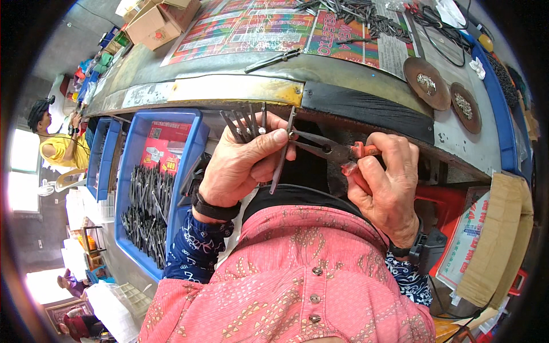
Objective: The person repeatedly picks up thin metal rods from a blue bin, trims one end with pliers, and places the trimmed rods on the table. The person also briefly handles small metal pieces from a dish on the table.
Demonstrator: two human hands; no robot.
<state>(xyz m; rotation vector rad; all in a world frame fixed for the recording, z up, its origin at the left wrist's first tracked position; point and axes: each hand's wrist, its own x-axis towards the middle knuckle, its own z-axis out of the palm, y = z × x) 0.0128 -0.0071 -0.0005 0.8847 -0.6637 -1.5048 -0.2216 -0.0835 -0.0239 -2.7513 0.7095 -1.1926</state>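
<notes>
Between the thumb and fingers of my left hand (226,166) are several thin dark metal strips (243,127), fanned upward, with small silvery fittings near the fingers. One longer dark strip (278,163) slants across the fingertips of that hand. My right hand (392,186) is wrapped round the red handles of long-nose pliers (336,153). The plier tips meet the slanting strip beside my left thumb; whether they grip it or only touch it, I cannot tell. Both hands are held in front of the bench edge, above my lap.
A blue bin (197,128) full of dark strips stands at left. On the bench (269,71), two brown dishes (409,67) hold small metal bits. A dark strip assembly (271,60) lies near a far heap of parts (366,20). A person in yellow (66,143) sits far left.
</notes>
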